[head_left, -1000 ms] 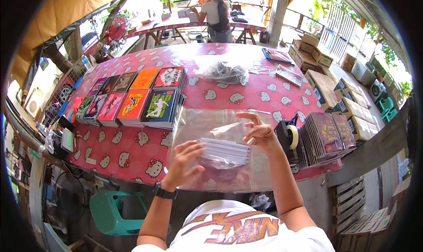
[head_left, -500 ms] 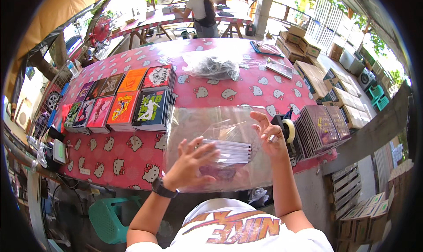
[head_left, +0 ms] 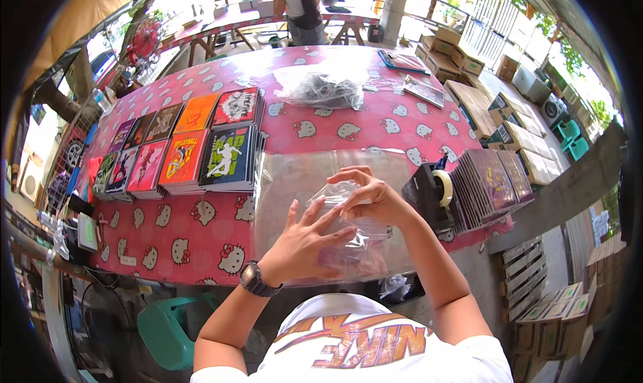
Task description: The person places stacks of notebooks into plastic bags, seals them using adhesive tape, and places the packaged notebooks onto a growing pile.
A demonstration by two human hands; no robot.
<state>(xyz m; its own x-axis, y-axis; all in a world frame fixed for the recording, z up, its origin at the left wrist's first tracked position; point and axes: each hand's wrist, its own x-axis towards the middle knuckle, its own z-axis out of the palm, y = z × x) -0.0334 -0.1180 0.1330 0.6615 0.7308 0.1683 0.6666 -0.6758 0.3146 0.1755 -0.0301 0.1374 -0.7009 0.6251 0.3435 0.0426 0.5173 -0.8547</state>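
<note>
While a clear plastic sleeve (head_left: 348, 212) is held above the near edge of the pink patterned table (head_left: 335, 125), it is pinched at its top between the thumb and fingertips of the right hand (head_left: 375, 199). The left hand (head_left: 301, 239), fingers spread and flat, is pressed against the sleeve's near face; a dark wristwatch (head_left: 256, 280) is worn on that wrist. Stacks of colourful books (head_left: 184, 148) are laid out to the left, and a black tape dispenser (head_left: 432, 192) stands just right of the hands, beside a row of purple books (head_left: 492, 182).
</note>
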